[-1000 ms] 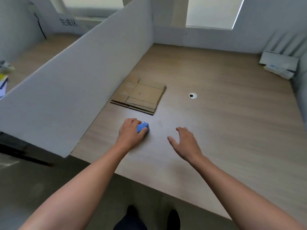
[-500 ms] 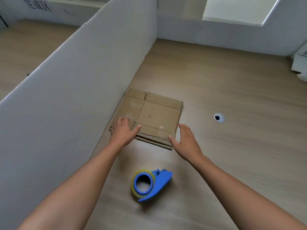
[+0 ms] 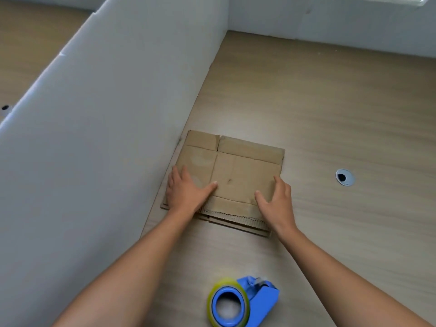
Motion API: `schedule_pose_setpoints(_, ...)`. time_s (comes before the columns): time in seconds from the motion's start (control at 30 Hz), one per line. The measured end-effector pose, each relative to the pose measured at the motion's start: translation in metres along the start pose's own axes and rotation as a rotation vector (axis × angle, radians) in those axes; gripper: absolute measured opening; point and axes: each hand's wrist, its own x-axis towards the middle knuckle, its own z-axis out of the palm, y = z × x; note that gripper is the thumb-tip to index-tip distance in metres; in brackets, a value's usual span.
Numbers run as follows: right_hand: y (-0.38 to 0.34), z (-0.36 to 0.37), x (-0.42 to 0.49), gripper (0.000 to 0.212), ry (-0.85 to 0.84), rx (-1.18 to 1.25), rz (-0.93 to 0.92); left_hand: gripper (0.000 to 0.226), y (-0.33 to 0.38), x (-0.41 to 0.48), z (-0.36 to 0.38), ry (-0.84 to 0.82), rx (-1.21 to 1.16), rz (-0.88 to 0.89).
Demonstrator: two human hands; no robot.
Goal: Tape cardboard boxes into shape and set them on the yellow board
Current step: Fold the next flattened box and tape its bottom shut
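Observation:
A stack of flattened cardboard boxes lies on the wooden table against the grey partition. My left hand rests flat on the stack's near left part, thumb stretched toward the middle. My right hand sits at the stack's near right corner, fingers spread over its edge and thumb on the top sheet. A blue tape dispenser with a yellowish tape roll lies on its side on the table, close to me between my forearms. No yellow board is in view.
A tall grey partition runs along the left of the table. A grey back wall closes the far side. A round cable hole sits in the tabletop to the right of the stack.
My left hand let go of the tape dispenser and both hands moved forward onto the cardboard stack. The view has come closer over the stack.

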Motion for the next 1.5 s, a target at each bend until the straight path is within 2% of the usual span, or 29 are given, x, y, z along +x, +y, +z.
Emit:
schedule_pose_setpoints(0.2,0.015,-0.02,-0.006,0.071,0.187,0.288,0.111,0.135,0.016,-0.024,0.004,-0.048,-0.133,-0.059)
schedule_pose_setpoints(0.27,0.023,-0.037,-0.009,0.074,0.189,0.355,0.157,0.13,0.023,-0.039,0.004,-0.11,-0.223,-0.022)
schedule_pose_setpoints(0.33,0.032,-0.057,-0.016,0.075,0.164,0.416,0.13,0.122,0.033,-0.058,0.004,-0.154,-0.324,0.021)
schedule_pose_setpoints(0.47,0.053,-0.104,-0.043,0.063,0.158,0.484,0.06,0.127,0.07,-0.105,0.004,-0.193,-0.537,0.102)
schedule_pose_setpoints(0.57,0.071,-0.147,-0.07,0.057,0.21,0.57,0.018,0.111,0.099,-0.145,0.007,-0.287,-0.653,0.209)
schedule_pose_setpoints(0.67,0.09,-0.189,-0.096,0.071,0.223,0.675,-0.015,0.085,0.121,-0.176,0.014,-0.411,-0.758,0.356)
schedule_pose_setpoints(0.8,0.123,-0.243,-0.139,0.05,0.201,0.773,-0.068,0.079,0.155,-0.233,0.033,-0.475,-0.837,0.444)
schedule_pose_setpoints(1.0,0.182,-0.275,-0.186,0.079,0.183,0.625,-0.203,0.085,0.175,-0.299,0.069,-0.427,-0.821,0.477)
schedule_pose_setpoints(1.1,0.197,-0.28,-0.196,0.07,0.137,0.535,-0.234,0.079,0.171,-0.317,0.082,-0.394,-0.724,0.529)
schedule_pose_setpoints(1.23,0.218,-0.281,-0.202,0.05,0.079,0.508,-0.223,0.05,0.163,-0.327,0.092,-0.365,-0.651,0.526)
schedule_pose_setpoints(1.33,0.225,-0.28,-0.203,0.034,0.13,0.525,-0.197,0.065,0.169,-0.333,0.093,-0.336,-0.666,0.429)
schedule_pose_setpoints(1.4,0.224,-0.281,-0.201,0.036,0.192,0.506,-0.202,0.061,0.176,-0.334,0.094,-0.291,-0.681,0.39)
schedule_pose_setpoints(1.47,0.222,-0.284,-0.199,0.052,0.214,0.518,-0.2,0.042,0.181,-0.334,0.096,-0.234,-0.709,0.394)
schedule_pose_setpoints(1.5,0.222,-0.284,-0.197,0.061,0.202,0.518,-0.188,0.044,0.184,-0.335,0.096,-0.23,-0.739,0.383)
